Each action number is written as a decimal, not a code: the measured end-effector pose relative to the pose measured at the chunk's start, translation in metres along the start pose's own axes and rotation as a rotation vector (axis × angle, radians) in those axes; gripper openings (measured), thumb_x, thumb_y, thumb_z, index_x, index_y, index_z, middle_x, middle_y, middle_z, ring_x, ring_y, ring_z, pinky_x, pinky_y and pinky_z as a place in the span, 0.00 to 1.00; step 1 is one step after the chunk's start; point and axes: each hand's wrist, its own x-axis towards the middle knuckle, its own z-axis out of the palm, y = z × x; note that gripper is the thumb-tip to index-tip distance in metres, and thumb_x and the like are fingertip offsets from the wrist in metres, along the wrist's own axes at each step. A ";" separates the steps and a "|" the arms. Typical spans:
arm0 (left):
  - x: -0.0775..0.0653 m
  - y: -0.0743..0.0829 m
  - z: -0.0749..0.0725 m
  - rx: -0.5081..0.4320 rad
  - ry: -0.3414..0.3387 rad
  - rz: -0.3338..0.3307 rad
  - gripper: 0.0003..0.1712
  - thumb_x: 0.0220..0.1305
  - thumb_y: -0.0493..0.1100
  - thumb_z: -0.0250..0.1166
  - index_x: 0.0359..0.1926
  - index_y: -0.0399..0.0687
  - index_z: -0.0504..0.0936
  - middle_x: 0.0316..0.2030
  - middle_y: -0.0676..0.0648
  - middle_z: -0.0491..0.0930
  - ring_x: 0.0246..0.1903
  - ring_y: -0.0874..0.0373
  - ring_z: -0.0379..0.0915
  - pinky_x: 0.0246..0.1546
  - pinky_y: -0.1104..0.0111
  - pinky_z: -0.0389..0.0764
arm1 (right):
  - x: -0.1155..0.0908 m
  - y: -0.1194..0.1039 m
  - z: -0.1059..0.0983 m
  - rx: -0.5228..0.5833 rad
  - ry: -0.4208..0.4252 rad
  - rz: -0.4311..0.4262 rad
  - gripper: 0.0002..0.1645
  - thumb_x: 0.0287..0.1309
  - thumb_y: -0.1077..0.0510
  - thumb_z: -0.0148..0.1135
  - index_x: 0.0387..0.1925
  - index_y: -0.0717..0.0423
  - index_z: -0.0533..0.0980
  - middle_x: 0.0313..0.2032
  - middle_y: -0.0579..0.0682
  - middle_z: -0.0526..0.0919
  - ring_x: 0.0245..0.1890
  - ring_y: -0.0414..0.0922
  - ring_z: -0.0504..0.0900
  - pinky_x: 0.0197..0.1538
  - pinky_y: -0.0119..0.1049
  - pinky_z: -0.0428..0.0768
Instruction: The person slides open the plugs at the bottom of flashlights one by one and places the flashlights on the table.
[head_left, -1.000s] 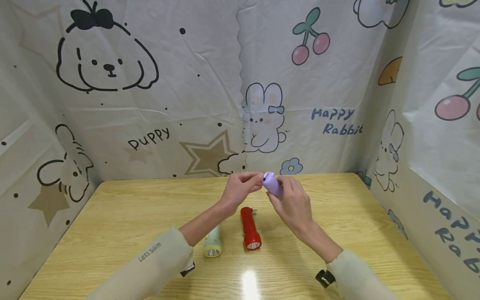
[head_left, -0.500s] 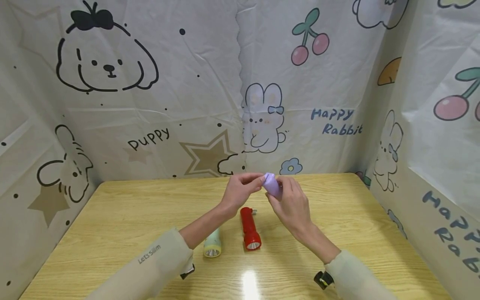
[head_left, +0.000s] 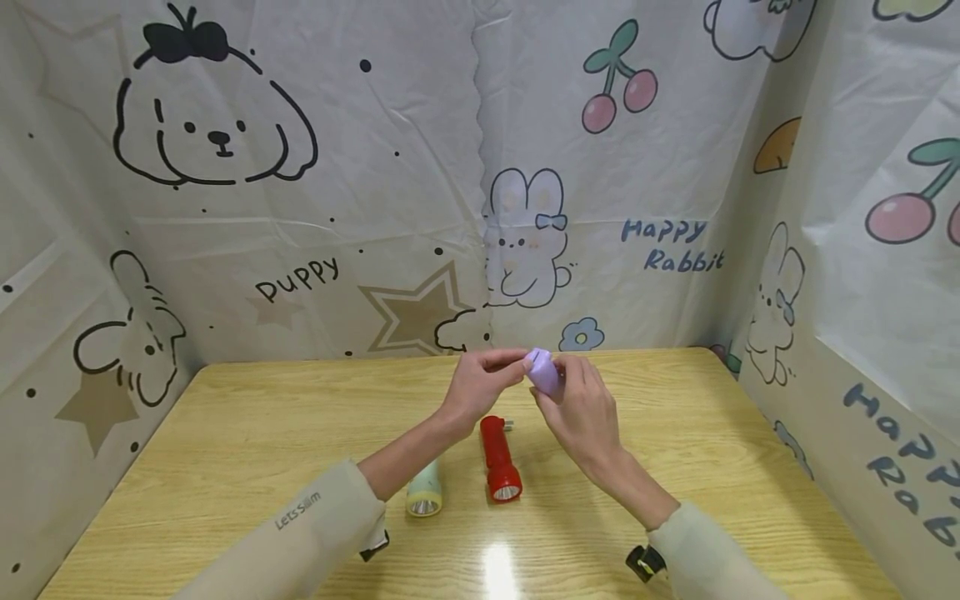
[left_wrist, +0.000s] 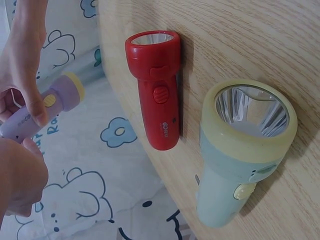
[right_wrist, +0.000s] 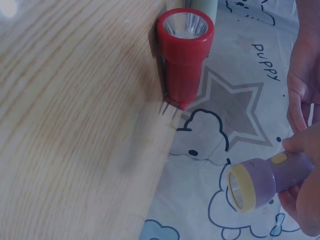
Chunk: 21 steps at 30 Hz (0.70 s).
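Note:
A lilac flashlight [head_left: 545, 375] with a yellow rim round its lens and a yellow switch is held up above the far part of the table. My right hand [head_left: 588, 408] grips its body, thumb beside the switch in the left wrist view. At the tail end, the thumb and forefinger of my left hand [head_left: 476, 387] pinch the flashlight. A thin dark line shows on that end. Below the hands lies a red flashlight [head_left: 498, 454] with metal prongs at its tail. Left of it lies a mint-green flashlight [left_wrist: 235, 165] with a yellow rim, partly hidden by my left forearm in the head view.
The wood-grain table [head_left: 262, 467] is enclosed by a pale cloth [head_left: 420, 125] printed with cartoon animals, along its back and both sides. A dark band [head_left: 645, 564] is at the right cuff and another [head_left: 374, 546] at the left.
My left fingertips have shifted slightly at the lilac flashlight's tail, and it has turned a little. A dark spot there now shows as a thin line. Both flashlights on the table stay put.

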 end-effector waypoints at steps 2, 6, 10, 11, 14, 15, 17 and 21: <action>0.000 0.000 0.000 0.001 -0.001 -0.002 0.16 0.67 0.38 0.67 0.53 0.35 0.84 0.49 0.40 0.84 0.49 0.44 0.80 0.52 0.62 0.82 | 0.000 0.000 0.000 -0.006 -0.002 0.003 0.29 0.45 0.63 0.81 0.47 0.65 0.74 0.42 0.59 0.79 0.40 0.53 0.80 0.42 0.48 0.86; 0.000 -0.001 0.001 0.012 0.005 -0.007 0.16 0.67 0.39 0.67 0.53 0.35 0.84 0.49 0.41 0.84 0.48 0.48 0.80 0.51 0.62 0.82 | 0.000 0.000 0.001 -0.009 -0.006 0.008 0.29 0.45 0.63 0.81 0.46 0.65 0.74 0.42 0.60 0.79 0.40 0.54 0.80 0.42 0.48 0.86; 0.000 -0.001 0.001 0.031 0.005 -0.009 0.17 0.67 0.40 0.68 0.54 0.36 0.84 0.50 0.41 0.83 0.47 0.51 0.79 0.52 0.61 0.81 | 0.000 0.000 0.000 -0.015 -0.011 0.011 0.29 0.45 0.63 0.81 0.47 0.66 0.73 0.43 0.60 0.79 0.40 0.54 0.81 0.43 0.49 0.86; 0.000 -0.001 0.001 0.034 0.002 -0.008 0.17 0.67 0.40 0.68 0.54 0.37 0.84 0.50 0.41 0.83 0.47 0.51 0.79 0.52 0.61 0.81 | 0.000 0.000 0.000 -0.018 -0.011 0.012 0.29 0.45 0.64 0.81 0.47 0.66 0.73 0.43 0.60 0.79 0.41 0.55 0.81 0.43 0.49 0.86; 0.000 -0.001 0.001 0.047 -0.006 -0.008 0.16 0.67 0.40 0.68 0.53 0.38 0.85 0.50 0.42 0.83 0.47 0.51 0.79 0.52 0.61 0.81 | -0.001 0.000 0.000 -0.024 -0.010 0.014 0.29 0.45 0.64 0.80 0.47 0.66 0.74 0.42 0.60 0.80 0.40 0.55 0.81 0.43 0.49 0.86; 0.000 -0.001 0.001 0.051 -0.008 -0.008 0.16 0.67 0.40 0.68 0.53 0.38 0.85 0.49 0.43 0.83 0.47 0.52 0.79 0.51 0.62 0.81 | -0.001 0.000 0.000 -0.025 -0.010 0.016 0.29 0.45 0.64 0.80 0.47 0.66 0.74 0.42 0.60 0.80 0.40 0.55 0.81 0.43 0.49 0.86; -0.001 -0.001 0.001 0.056 -0.012 -0.006 0.15 0.67 0.39 0.68 0.53 0.38 0.85 0.49 0.43 0.84 0.46 0.52 0.79 0.51 0.62 0.81 | -0.001 0.001 0.000 -0.026 -0.011 0.017 0.28 0.46 0.64 0.80 0.46 0.66 0.74 0.42 0.60 0.80 0.40 0.55 0.81 0.43 0.49 0.85; -0.001 -0.002 0.001 0.060 -0.018 -0.001 0.15 0.67 0.39 0.67 0.52 0.38 0.85 0.48 0.44 0.84 0.45 0.53 0.79 0.50 0.62 0.82 | -0.002 0.002 0.000 -0.024 -0.012 0.019 0.27 0.46 0.64 0.80 0.46 0.66 0.74 0.42 0.60 0.79 0.40 0.54 0.81 0.43 0.49 0.85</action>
